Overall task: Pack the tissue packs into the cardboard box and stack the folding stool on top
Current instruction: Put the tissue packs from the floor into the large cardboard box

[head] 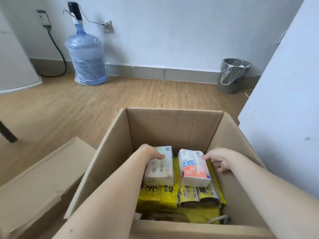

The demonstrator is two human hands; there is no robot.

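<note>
On the wood floor [103, 104], left hand [150, 153] grips one tissue pack [159, 167] inside cardboard box [172, 125]; right hand [220, 158] loosely touches another.

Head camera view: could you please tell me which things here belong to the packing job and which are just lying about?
Job: cardboard box; pale tissue pack under left hand; orange-and-blue tissue pack touched by right hand.
Lying about: water bottle; bin; flattened cardboard.

Head view, close above open box [174, 128], facing down-forward.
</note>
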